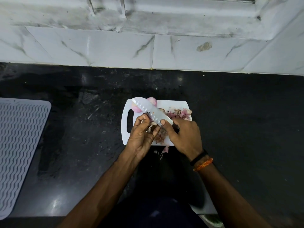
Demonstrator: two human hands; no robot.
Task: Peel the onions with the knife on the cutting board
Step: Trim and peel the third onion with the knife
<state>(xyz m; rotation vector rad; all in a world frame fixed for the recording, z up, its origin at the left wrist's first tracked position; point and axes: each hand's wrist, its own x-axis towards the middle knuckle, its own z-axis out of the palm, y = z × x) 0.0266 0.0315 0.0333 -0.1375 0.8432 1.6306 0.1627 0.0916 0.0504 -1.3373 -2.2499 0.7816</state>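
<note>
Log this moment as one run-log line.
stage: peeling | right hand: grips knife | left hand: holds onion over cutting board | peeled onions: board's far edge

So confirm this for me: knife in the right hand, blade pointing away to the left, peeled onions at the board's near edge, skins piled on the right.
Wrong on the peeled onions: the head view shows them at the far edge of the cutting board.

The knife (152, 113) handle is hidden inside the right hand (182, 135). Its blade covers part of two peeled onions (152, 101). The grey mat (21, 145) is cut off at the left edge.
</note>
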